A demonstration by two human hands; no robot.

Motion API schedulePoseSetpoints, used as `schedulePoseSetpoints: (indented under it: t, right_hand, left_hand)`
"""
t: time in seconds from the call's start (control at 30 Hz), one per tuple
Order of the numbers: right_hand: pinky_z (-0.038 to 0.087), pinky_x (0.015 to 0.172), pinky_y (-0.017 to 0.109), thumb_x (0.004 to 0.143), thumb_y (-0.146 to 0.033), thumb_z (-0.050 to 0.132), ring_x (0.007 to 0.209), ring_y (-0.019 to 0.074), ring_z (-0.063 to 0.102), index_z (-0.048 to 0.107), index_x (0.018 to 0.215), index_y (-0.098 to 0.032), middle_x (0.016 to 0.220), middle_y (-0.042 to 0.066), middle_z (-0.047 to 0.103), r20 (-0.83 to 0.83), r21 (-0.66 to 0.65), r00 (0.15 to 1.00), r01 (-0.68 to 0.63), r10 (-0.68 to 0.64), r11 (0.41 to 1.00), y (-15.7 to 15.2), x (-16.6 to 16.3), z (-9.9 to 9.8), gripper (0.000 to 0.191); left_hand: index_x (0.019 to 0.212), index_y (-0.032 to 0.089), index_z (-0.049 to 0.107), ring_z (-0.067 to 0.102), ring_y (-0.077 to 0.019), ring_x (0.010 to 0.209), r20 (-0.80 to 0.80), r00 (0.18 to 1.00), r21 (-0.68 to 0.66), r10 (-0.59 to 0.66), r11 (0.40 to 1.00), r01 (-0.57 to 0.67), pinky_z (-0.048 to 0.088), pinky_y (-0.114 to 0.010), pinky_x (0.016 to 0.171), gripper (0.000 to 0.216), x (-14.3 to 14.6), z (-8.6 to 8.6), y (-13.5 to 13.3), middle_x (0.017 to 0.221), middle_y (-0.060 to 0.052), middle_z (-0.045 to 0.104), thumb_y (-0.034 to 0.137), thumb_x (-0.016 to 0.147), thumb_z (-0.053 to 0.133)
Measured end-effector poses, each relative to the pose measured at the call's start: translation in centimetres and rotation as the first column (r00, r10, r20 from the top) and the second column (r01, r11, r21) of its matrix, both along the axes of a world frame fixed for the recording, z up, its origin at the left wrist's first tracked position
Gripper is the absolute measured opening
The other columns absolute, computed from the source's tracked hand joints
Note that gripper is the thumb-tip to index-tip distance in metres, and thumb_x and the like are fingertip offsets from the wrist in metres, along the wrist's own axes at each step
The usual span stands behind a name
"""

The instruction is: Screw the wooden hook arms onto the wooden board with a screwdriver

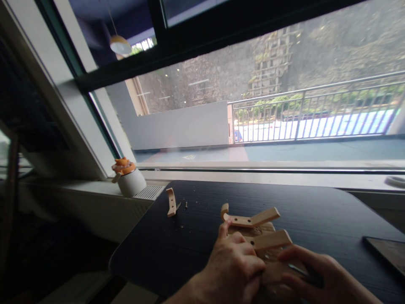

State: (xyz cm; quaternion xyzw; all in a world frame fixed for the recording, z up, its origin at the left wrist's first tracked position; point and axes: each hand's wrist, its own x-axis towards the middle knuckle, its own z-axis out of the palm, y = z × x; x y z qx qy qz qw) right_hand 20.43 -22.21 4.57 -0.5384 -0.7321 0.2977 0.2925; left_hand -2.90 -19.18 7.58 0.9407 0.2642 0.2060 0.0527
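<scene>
My left hand (234, 264) is curled over a wooden board (268, 228) on the dark table, its fingers closed on the nearer wooden hook (272, 240). Its index fingertip touches the farther wooden hook (243, 221), which has two dark holes and a curled end. In my right hand (322, 272) is a screwdriver (297, 269), its thin metal shaft pointing left over the board; the dark handle is mostly hidden by the fingers. Small shiny bits, perhaps screws, lie on the board. My left hand hides part of the board and the nearer hook's end.
Another wooden hook (171, 202) lies at the table's far left, beside a few small screws (186, 205) and crumbs. A dark flat device (386, 253) is at the right edge. A grey pot with an orange top (131, 181) stands on the sill by the window.
</scene>
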Motion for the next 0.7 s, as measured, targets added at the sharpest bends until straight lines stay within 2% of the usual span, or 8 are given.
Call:
schedulePoseSetpoints:
  t: [0.47,0.6,0.7]
  right_hand:
    - [0.050,0.060,0.018,0.078,-0.036,0.064,0.066,0.0181,0.066,0.071,0.088,-0.020,0.075,-0.001,0.073,-0.079,0.031,0.996,0.031,-0.029,0.999,-0.2,-0.5,0.4,0.020]
    - [0.051,0.065,0.019,0.078,-0.036,0.064,0.071,0.0192,0.067,0.072,0.090,-0.021,0.081,0.000,0.075,-0.058,0.036,0.998,0.024,-0.022,0.999,0.0,-0.5,0.6,0.021]
    - [0.050,0.062,0.019,0.077,-0.036,0.065,0.068,0.0189,0.066,0.072,0.090,-0.020,0.080,0.000,0.074,-0.049,0.036,0.998,0.041,-0.039,0.999,0.0,-0.3,0.4,0.022]
  left_hand:
    - [0.084,0.023,0.064,0.056,-0.0170,0.095,-0.080,0.996,-0.023,0.032,0.999,-0.033,0.010,-0.050,0.112,0.011,0.3,1.1,0.0,0.086,0.003,0.068,0.031,0.087,0.056]
    - [0.083,0.023,0.065,0.057,-0.0191,0.096,-0.120,0.992,-0.024,0.035,0.999,-0.038,0.015,-0.054,0.110,0.016,0.5,1.3,-0.1,0.088,0.002,0.068,0.033,0.089,0.054]
    - [0.083,0.023,0.066,0.056,-0.0201,0.097,-0.134,0.990,-0.016,0.033,0.999,-0.035,0.017,-0.055,0.109,0.019,0.5,1.5,-0.3,0.090,0.001,0.068,0.034,0.090,0.053]
